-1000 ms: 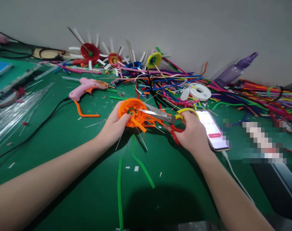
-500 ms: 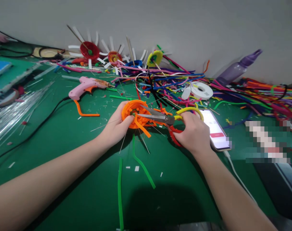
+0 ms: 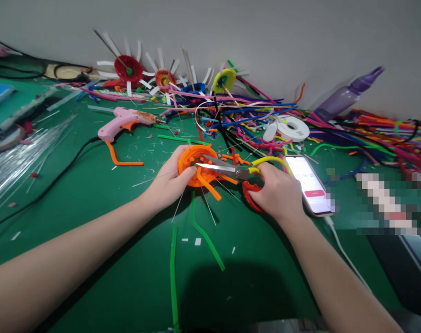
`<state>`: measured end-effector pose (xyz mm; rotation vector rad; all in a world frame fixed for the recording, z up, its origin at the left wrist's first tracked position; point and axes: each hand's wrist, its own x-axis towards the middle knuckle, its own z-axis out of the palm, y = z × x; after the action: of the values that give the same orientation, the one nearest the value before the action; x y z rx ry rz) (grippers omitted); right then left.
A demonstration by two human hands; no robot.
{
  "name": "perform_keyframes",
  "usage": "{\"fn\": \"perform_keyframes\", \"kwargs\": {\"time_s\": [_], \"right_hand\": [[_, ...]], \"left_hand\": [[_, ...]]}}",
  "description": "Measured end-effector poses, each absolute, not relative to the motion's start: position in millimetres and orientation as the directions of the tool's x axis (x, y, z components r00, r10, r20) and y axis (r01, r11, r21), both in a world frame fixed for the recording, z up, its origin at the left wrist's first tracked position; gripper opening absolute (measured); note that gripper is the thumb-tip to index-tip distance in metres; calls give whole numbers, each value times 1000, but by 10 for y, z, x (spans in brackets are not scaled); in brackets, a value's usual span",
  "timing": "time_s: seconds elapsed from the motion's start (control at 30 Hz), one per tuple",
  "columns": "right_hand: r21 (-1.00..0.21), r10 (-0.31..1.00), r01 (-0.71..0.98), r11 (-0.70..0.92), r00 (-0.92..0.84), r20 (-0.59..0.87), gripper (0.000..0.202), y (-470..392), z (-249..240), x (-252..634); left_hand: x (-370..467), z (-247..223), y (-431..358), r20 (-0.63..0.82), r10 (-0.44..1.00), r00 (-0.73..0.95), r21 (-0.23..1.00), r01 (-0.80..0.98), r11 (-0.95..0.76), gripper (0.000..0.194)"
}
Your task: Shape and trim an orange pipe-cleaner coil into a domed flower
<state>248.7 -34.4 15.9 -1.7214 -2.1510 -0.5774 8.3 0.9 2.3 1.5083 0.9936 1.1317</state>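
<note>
My left hand [image 3: 175, 173] is closed on the left side of a round orange piece [image 3: 206, 152] coiled from pipe cleaners, thumb on its face. Thin wires stick out around it, and a loose orange end [image 3: 210, 188] hangs toward me. My right hand [image 3: 277, 187] grips scissors [image 3: 243, 172] with one yellow and one red handle loop. The blades are slightly apart, pointing left, their tips over the inside of the orange piece near the thumb. Whether they touch a strand I cannot tell. Small orange cuttings [image 3: 231, 159] lie behind the scissors.
A pink glue gun [image 3: 122, 124] lies at left. Green pipe cleaners [image 3: 173, 277] lie in front. A lit phone [image 3: 307, 185] with a cable is at right. Behind are a white spool [image 3: 293, 128], a purple bottle [image 3: 345, 99], tangled pipe cleaners and a red dish-like piece [image 3: 128, 68] with white strips.
The orange piece and my left hand have shifted slightly right. The scissors' blades have come a little closer together. Several orange cuttings now show more clearly behind the blades.
</note>
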Motion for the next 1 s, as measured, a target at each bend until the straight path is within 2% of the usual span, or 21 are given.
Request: {"fn": "perform_keyframes", "kwargs": {"time_s": [0.3,0.73,0.9,1.0], "right_hand": [[104,838,974,203,-228,496,22,-343,161,2479],[-59,839,967,249,-184,512,44,-384,211,2423],[-111,853,960,257,-171,493,45,-399,227,2397],[-100,864,970,223,-149,482,42,-383,208,2404]], "left_hand": [[81,-2,12,184,950,253,980,24,-196,28],[103,25,4,133,970,202,990,28,-142,20],[96,24,6,128,968,217,990,27,-137,20],[96,29,8,144,965,218,986,53,-159,18]]}}
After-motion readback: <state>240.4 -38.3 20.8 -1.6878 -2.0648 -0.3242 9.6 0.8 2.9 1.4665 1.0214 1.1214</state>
